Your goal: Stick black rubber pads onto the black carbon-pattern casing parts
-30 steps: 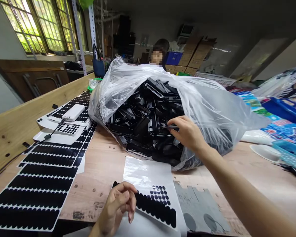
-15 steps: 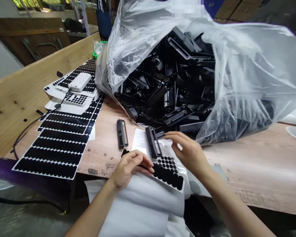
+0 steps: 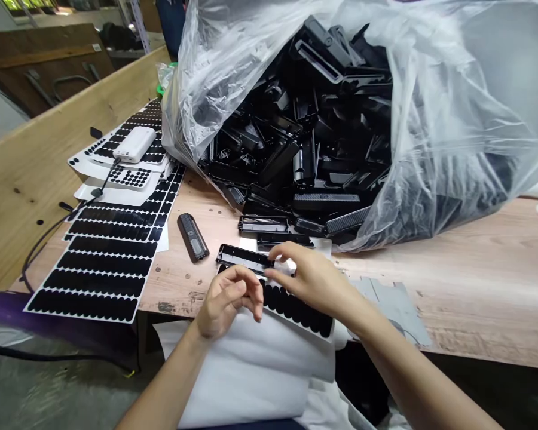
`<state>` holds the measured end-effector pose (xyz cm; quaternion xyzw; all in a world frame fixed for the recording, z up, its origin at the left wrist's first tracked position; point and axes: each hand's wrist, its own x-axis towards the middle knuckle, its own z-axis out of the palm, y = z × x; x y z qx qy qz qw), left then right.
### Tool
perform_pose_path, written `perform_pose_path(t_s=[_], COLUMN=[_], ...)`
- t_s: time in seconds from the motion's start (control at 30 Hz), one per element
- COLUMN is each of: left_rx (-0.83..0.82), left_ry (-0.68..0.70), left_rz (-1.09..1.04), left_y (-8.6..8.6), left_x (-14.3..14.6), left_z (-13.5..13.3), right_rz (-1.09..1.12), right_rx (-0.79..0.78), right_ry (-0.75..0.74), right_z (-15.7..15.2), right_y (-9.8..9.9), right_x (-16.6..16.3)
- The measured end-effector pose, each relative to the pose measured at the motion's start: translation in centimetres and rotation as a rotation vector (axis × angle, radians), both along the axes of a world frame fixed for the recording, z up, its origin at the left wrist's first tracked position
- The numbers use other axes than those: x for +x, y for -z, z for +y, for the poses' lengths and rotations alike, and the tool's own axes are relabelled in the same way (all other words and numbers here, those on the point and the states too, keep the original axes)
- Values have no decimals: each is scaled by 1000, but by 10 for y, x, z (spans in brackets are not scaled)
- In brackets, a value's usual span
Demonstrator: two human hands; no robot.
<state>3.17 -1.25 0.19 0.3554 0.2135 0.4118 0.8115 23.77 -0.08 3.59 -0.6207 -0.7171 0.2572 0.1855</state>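
since easy reach was prob wanted, blk frame (image 3: 244,251) was laid by sticker sheet (image 3: 298,307); its end was met by r hand (image 3: 305,275), pinch unclear; l hand (image 3: 226,301) was held empty, fingers loosely apart.

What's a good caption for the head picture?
Right hand at a black part, left hand nearby, bulging plastic bag behind.
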Motion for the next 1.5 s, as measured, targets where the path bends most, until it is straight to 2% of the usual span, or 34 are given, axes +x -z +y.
perform_pose_path(t_s=[0.1,0.2,0.27,0.37,0.43,0.53,0.63,0.7,0.77,0.83,0.9,0.97,1.03,1.07,1.17,1.23,1.37,1.5], left_rx=[163,494,547,359,161,-56,-28,112,283,407,429,384,358,352,321,308,337,301], left_ry=[51,132,188,183,199,153,14,60,196,286,310,288,237,215,204,203,209,225], left_rz=[169,514,543,466,300,21,-61,-7,117,212,268,363,477,506,482,463,494,455], left_y=[-19,-44,-51,-45,-44,-54,-64,-60,-49,-35,-24,-17,-13,-12,-11,-10,-9,-8], left_x=[0,8,15,19,16,13,18,24,29,31,31,33,36,39,44,45,44,43], left_z=[-10,-16,-13,-6,-3,-3,1,7,14,20,22,20,15,12,7,6,7,9], right_rz=[-71,-45,3,71,122,174,172,220,351,484,569,609,578,518,241,98,-26,6], right_rx=[67,94,100,129,198,356,482,488,392,279,198,174,258,348,634,734,800,832], right_ry=[-91,-98,-119,-123,-100,-22,7,-26,-28,31,115,193,214,179,-59,-192,-289,-254], right_z=[1,6,9,9,1,-18,-34,-38,-35,-29,-23,-18,-15,-14,-12,-9,5,19], right_y=[6,12,12,8,7,13,25,32,37,39,39,37,32,29,24,24,27,13], right_x=[-4,-5,2,18,27,27,12,2,-4,-6,-4,0,6,9,18,23,27,29])
